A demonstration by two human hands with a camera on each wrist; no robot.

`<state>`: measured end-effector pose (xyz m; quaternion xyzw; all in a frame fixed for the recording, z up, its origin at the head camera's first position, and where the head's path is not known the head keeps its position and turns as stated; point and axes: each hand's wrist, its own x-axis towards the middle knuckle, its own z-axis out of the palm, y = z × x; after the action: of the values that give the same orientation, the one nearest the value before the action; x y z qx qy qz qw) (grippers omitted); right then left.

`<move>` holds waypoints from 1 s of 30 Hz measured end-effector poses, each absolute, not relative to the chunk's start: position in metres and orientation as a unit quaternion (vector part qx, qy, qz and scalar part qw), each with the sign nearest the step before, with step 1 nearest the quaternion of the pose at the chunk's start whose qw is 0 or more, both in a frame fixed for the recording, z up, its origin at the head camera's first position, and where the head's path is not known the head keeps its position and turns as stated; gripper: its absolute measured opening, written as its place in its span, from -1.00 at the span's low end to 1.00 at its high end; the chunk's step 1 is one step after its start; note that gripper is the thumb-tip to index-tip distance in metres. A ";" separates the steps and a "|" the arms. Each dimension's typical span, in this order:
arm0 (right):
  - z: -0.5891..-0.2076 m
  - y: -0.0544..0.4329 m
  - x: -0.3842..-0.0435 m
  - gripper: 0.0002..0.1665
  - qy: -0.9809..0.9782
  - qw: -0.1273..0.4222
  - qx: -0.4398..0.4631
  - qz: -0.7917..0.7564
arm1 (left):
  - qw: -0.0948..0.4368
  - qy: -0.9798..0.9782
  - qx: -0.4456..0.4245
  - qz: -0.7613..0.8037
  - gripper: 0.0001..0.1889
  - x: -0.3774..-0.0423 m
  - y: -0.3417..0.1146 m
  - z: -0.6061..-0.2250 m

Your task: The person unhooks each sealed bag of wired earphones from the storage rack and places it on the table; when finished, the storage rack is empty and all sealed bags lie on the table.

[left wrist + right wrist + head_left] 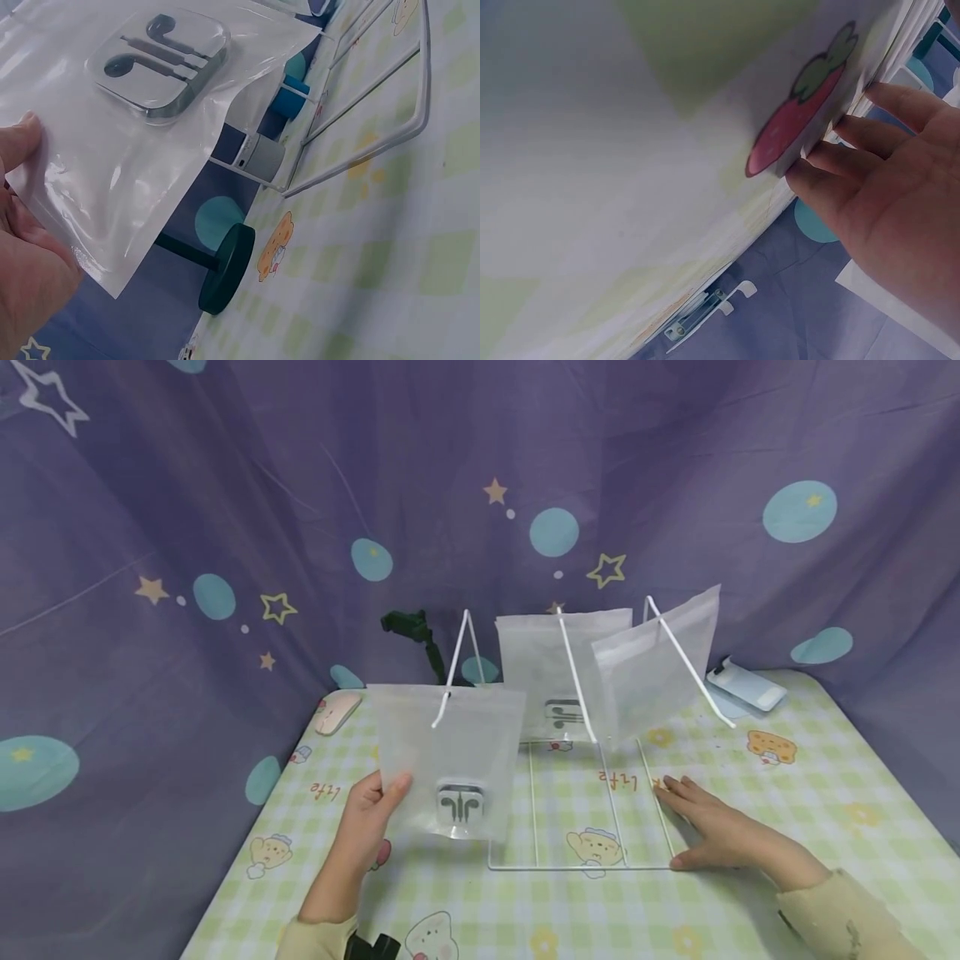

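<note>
A translucent pouch (420, 743) hangs at the front of the left prong of a white wire rack (577, 867), the prong tip lying over its upper part. My left hand (367, 814) pinches the pouch's left edge, thumb in front. Inside it is a clear case of earphones (461, 806), seen close in the left wrist view. A second pouch (525, 660) hangs on the middle prong and a third pouch (652, 677), tilted, on the right one. My right hand (708, 827) rests on the table beside the rack's right base wire, fingers extended and slightly spread.
At the back left corner lies a pale pink computer mouse (337, 713). A dark green stand (435, 660) rises behind the rack. A light blue and white holder (750, 685) lies at the back right. A purple curtain (450, 460) backs the checked tablecloth (285, 910).
</note>
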<state>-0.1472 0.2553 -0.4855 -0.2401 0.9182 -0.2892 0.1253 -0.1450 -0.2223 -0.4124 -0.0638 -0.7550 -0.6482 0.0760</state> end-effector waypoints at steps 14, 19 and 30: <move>-0.485 0.257 -0.146 0.22 0.916 0.127 -0.245 -0.292 | 0.097 -0.747 -0.099 -0.650 -0.86 -0.115 -0.229 -0.409; -0.485 0.258 -0.145 0.22 0.916 0.127 -0.244 -0.293 | 0.102 -0.723 -0.134 -0.670 -0.78 -0.109 -0.233 -0.406; -0.485 0.256 -0.146 0.22 0.916 0.128 -0.243 -0.292 | 0.117 -0.608 -0.193 -0.761 -0.64 -0.108 -0.260 -0.407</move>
<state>-0.1461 0.2565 -0.4850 -0.2435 0.9160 -0.2920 0.1281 -0.1082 -0.2601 -0.4075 -0.1935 -0.6083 -0.7607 0.1174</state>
